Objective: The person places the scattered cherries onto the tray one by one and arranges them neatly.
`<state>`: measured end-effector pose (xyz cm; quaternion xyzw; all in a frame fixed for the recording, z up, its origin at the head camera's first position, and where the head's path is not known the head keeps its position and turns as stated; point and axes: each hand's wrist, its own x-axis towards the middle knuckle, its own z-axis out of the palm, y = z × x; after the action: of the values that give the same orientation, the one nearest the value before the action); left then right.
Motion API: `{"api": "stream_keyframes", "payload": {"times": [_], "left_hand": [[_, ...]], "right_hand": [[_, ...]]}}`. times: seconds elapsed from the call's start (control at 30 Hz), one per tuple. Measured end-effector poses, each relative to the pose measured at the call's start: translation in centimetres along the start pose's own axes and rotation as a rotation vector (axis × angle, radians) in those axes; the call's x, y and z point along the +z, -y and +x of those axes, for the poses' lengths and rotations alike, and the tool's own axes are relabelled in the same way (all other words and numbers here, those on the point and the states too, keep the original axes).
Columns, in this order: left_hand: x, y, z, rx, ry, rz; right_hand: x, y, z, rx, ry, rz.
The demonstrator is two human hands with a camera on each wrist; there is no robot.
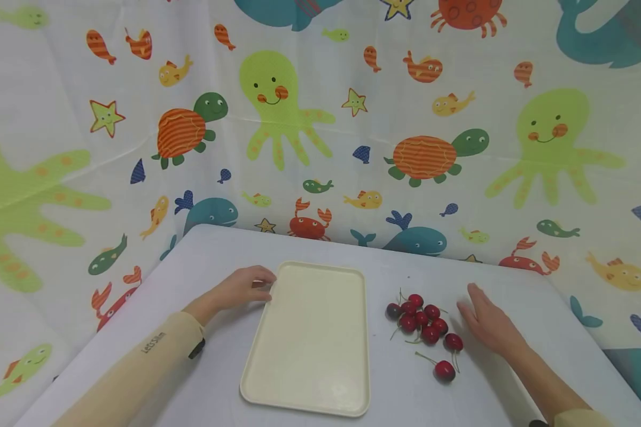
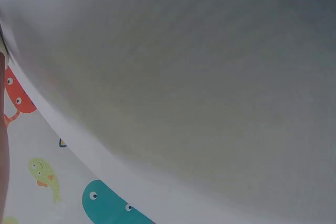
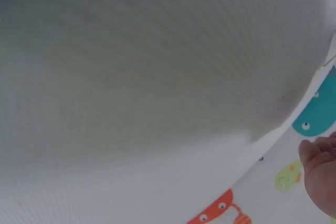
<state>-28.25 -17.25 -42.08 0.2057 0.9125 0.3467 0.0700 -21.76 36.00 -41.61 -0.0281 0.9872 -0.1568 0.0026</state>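
Observation:
A cream rectangular tray (image 1: 311, 338) lies on the table in the head view, with nothing on it. My left hand (image 1: 244, 287) is at the tray's upper left edge, fingers loosely bent and fingertips right at the rim. To the right of the tray lies a cluster of dark red cherries (image 1: 408, 322) with thin stems. One cherry (image 1: 444, 371) sits a little apart, nearer me. My right hand (image 1: 488, 325) is just right of the cluster, fingers extended and holding nothing. The right wrist view catches part of that hand at its right edge.
White cloth covers the table (image 1: 208, 367). Behind it and along the sides hangs a curtain (image 1: 310, 142) printed with sea animals. Tablecloth fills most of both wrist views. A tiny dark speck (image 1: 408, 277) lies on the cloth beyond the cherries.

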Motion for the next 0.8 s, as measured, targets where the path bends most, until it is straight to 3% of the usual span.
{"api": "stream_keyframes", "payload": {"times": [0.33,0.53,0.8], "left_hand": [[-0.3,-0.2,-0.1,0.001,0.003,0.043],[-0.4,-0.4,-0.3,0.002,0.010,0.041],[-0.4,0.0,-0.2,-0.010,0.018,0.020]], "right_hand": [[-0.6,0.6,-0.5,0.033,0.071,0.015],[-0.6,0.5,-1.0,-0.014,0.097,0.029],[-0.4,1.3,-2.0,-0.015,0.075,0.089]]}}
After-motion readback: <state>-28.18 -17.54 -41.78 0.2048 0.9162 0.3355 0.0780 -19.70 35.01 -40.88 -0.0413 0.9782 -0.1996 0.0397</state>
